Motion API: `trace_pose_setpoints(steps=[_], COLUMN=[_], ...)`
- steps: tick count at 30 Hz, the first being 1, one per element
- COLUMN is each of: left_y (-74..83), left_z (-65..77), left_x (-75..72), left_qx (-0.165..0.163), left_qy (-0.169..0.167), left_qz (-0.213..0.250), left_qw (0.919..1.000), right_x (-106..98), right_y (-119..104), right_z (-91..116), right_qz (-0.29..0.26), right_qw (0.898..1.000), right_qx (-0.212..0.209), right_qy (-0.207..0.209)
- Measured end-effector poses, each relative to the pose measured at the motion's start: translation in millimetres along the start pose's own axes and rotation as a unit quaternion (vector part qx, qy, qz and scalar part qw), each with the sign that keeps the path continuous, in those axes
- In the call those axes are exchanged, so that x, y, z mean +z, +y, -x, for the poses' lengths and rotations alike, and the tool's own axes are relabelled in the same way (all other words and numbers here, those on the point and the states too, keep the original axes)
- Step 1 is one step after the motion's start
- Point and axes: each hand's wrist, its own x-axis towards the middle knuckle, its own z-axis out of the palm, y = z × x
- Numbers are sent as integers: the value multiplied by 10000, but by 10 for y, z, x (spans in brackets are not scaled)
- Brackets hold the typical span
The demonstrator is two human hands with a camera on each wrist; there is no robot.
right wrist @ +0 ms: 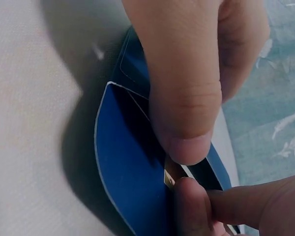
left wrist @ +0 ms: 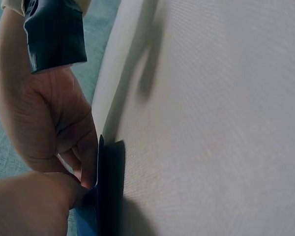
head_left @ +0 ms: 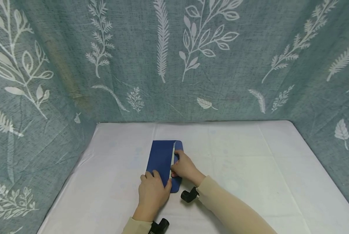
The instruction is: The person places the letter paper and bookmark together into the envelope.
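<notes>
A dark blue envelope point(head_left: 161, 157) lies on the white table, its flap point(head_left: 176, 186) folded out to the right. Along its mouth runs a pale strip point(head_left: 172, 156). My left hand point(head_left: 152, 191) grips the near left part, fingers bent over the top and thumb at the mouth's near end. The right hand point(head_left: 186, 167) has its fingers curled at the mouth, pinching there. In the right wrist view a small brown patch point(right wrist: 170, 178) shows inside, beside those fingertips. Whether they also hold the contents is hidden. In the left wrist view both hands meet at the blue edge.
White cloth point(head_left: 238, 188) covers the table. A grey-green curtain point(head_left: 145, 58) with pale leaf patterns hangs behind and at both sides. Black wrist cameras point(head_left: 189, 195) sit low over the cloth, by each beige cuff.
</notes>
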Motion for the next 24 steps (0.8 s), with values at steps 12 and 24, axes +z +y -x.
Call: trace_pose_setpoints(steps=[12, 24], left_y=[15, 17], left_z=[-1, -9], left_x=[15, 24], left_qx=[20, 67], left_qy=[37, 95], left_qz=[-21, -142], left_qw=[10000, 9998], right_x=[-9, -7], right_y=[-62, -54], right_z=[8, -14], right_qz=[4, -286], right_qw=[10000, 9990], right_qx=[2, 161], right_qy=[-74, -295])
